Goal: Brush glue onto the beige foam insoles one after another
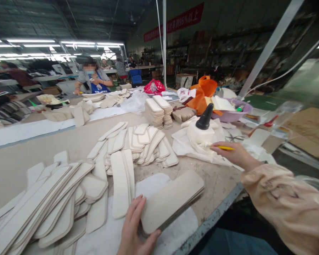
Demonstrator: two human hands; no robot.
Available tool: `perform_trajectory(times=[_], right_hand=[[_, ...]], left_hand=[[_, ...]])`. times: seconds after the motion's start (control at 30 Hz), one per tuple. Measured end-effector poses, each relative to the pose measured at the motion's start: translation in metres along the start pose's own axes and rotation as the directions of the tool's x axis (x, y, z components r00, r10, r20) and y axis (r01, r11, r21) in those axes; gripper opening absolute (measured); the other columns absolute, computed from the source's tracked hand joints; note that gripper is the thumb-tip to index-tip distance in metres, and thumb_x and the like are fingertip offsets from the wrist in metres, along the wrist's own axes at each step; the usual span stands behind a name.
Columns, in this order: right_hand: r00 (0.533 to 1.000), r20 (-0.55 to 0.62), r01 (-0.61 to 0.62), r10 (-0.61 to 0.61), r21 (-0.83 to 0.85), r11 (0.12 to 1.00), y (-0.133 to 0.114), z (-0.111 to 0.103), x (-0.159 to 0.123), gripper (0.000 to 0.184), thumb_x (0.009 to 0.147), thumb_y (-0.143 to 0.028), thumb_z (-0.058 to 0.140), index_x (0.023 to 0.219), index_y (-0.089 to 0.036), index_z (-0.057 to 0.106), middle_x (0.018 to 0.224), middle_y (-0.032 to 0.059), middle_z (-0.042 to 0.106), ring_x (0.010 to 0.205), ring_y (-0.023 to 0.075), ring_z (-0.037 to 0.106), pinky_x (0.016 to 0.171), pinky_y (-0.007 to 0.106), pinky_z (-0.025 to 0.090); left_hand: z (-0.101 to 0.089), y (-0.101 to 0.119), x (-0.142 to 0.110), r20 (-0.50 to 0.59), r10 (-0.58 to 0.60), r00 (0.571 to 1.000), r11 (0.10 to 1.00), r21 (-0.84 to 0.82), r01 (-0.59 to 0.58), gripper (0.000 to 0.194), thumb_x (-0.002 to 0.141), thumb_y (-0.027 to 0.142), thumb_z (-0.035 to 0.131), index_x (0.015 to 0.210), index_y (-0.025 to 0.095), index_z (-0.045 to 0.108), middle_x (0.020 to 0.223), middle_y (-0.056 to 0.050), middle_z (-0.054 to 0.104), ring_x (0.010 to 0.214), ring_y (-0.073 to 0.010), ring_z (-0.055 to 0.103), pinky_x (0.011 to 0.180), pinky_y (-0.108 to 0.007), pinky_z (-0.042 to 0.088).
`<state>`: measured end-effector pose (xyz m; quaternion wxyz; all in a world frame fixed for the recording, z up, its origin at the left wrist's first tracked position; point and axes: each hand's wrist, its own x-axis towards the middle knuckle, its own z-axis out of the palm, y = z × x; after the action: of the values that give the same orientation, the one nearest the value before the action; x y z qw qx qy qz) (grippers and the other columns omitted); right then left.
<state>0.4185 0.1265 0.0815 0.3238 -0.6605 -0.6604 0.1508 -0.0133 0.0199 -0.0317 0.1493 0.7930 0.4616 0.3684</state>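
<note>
My right hand (235, 155) is closed around a brush with a yellow handle (225, 147). Its bristle end touches the base of a white container (200, 132) with a black cone-shaped top (205, 117), which sits on a crumpled cream cloth (180, 143). At the near edge of the table, the thumb and fingers of my left hand (136, 228) hold the near left end of a small stack of long, rounded cream pieces (172, 202). The stack rests on a white sheet (190, 219). Just left of it lean a few similar narrow pieces (119, 184).
Fanned cream pieces (55, 198) cover the left, with another pile (140, 141) mid-table. Behind stand neat stacks (154, 113). A purple basin (241, 110) and orange cloth (202, 94) are back right. Across the table, a person in a blue apron (99, 85) is working.
</note>
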Motion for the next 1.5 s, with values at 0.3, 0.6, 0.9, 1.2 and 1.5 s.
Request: perform_trajectory(times=[0.3, 0.6, 0.9, 1.2, 1.5], right_hand=[[0.941, -0.31, -0.059, 0.139, 0.254, 0.965, -0.063, 0.006, -0.072, 0.025, 0.087, -0.053, 0.053, 0.086, -0.031, 0.064, 0.072, 0.0071, 0.057, 0.062, 0.0229, 0.05, 0.061, 0.041, 0.04], [0.932, 0.187, -0.319, 0.31, 0.827, 0.463, -0.145, 0.103, -0.145, 0.03, 0.084, -0.054, 0.058, 0.091, -0.025, 0.062, 0.05, -0.0012, 0.046, 0.044, 0.0137, 0.04, 0.04, 0.026, 0.029], [0.929, 0.338, -0.358, 0.149, 0.72, 0.595, -0.182, 0.142, -0.142, 0.038, 0.088, -0.056, 0.052, 0.083, -0.018, 0.057, 0.052, -0.0035, 0.051, 0.044, 0.0099, 0.043, 0.043, 0.022, 0.035], [0.935, 0.317, -0.336, 0.159, 0.653, 0.678, -0.17, 0.151, -0.138, 0.036, 0.09, -0.052, 0.049, 0.077, -0.02, 0.056, 0.051, -0.0037, 0.052, 0.042, 0.0114, 0.046, 0.044, 0.024, 0.037], [0.948, 0.169, -0.317, 0.268, 0.561, 0.765, -0.128, 0.116, -0.121, 0.04, 0.089, -0.052, 0.049, 0.065, -0.02, 0.055, 0.05, -0.0035, 0.049, 0.043, 0.0114, 0.045, 0.047, 0.025, 0.039]], left_hand=[[-0.002, 0.01, 0.003, 0.039, -0.082, 0.996, 0.989, -0.117, 0.086, 0.088, 0.071, 0.037, 0.072, 0.143, 0.019, 0.025, 0.135, -0.019, 0.047, 0.128, -0.0347, 0.043, 0.106, -0.055, 0.036], [0.001, 0.013, 0.005, 0.03, -0.149, 0.988, 0.949, -0.277, 0.152, 0.104, 0.068, 0.035, 0.075, 0.147, 0.02, 0.009, 0.13, -0.016, 0.048, 0.125, -0.0313, 0.045, 0.107, -0.053, 0.035], [0.001, 0.011, 0.003, 0.037, -0.188, 0.981, 0.924, -0.332, 0.19, 0.105, 0.067, 0.034, 0.076, 0.148, 0.02, 0.011, 0.134, -0.016, 0.045, 0.125, -0.0299, 0.046, 0.106, -0.049, 0.037], [0.003, 0.009, 0.001, 0.033, -0.197, 0.98, 0.927, -0.318, 0.197, 0.103, 0.067, 0.03, 0.075, 0.148, 0.021, 0.012, 0.133, -0.016, 0.047, 0.124, -0.0309, 0.048, 0.105, -0.052, 0.038], [0.003, 0.007, 0.002, 0.016, -0.184, 0.983, 0.953, -0.241, 0.182, 0.093, 0.071, 0.033, 0.071, 0.146, 0.019, 0.017, 0.129, -0.015, 0.051, 0.124, -0.031, 0.048, 0.106, -0.052, 0.038]])
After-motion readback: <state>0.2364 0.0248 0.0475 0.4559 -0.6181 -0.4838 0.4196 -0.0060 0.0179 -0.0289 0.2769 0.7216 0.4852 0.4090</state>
